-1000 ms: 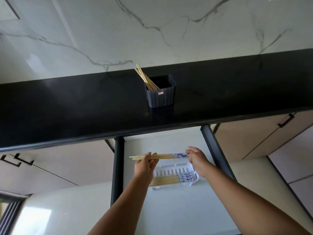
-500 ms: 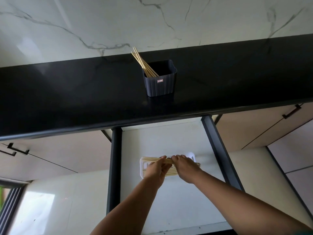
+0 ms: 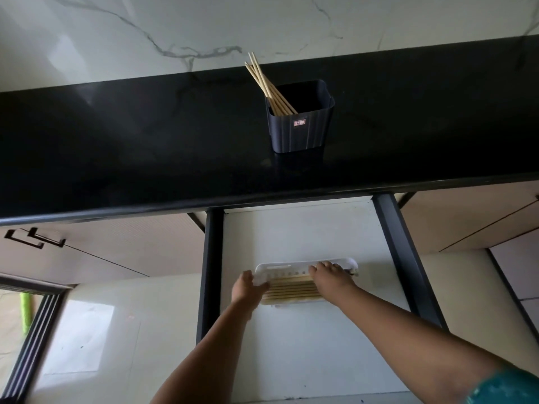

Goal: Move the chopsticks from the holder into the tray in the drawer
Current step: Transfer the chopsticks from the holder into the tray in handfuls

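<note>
A dark ribbed holder (image 3: 300, 129) stands on the black countertop (image 3: 145, 147) with several wooden chopsticks (image 3: 267, 83) leaning out to the left. Below, the open drawer (image 3: 306, 345) has a white tray (image 3: 280, 268) holding several chopsticks (image 3: 291, 290) laid flat side by side. My left hand (image 3: 246, 290) rests at the tray's left end, fingers on the chopstick tips. My right hand (image 3: 329, 277) lies spread over the tray's right end, covering the chopsticks' patterned ends. Neither hand lifts anything.
Dark drawer rails (image 3: 405, 258) frame the drawer on both sides. Beige cabinet fronts with black handles (image 3: 35, 239) sit left and right. A marble wall (image 3: 204, 24) rises behind the counter. A window frame (image 3: 29, 345) is at the lower left.
The pair of chopsticks held above the drawer between both hands went down into the tray. The hands now rest on the tray's ends instead of gripping the pair.
</note>
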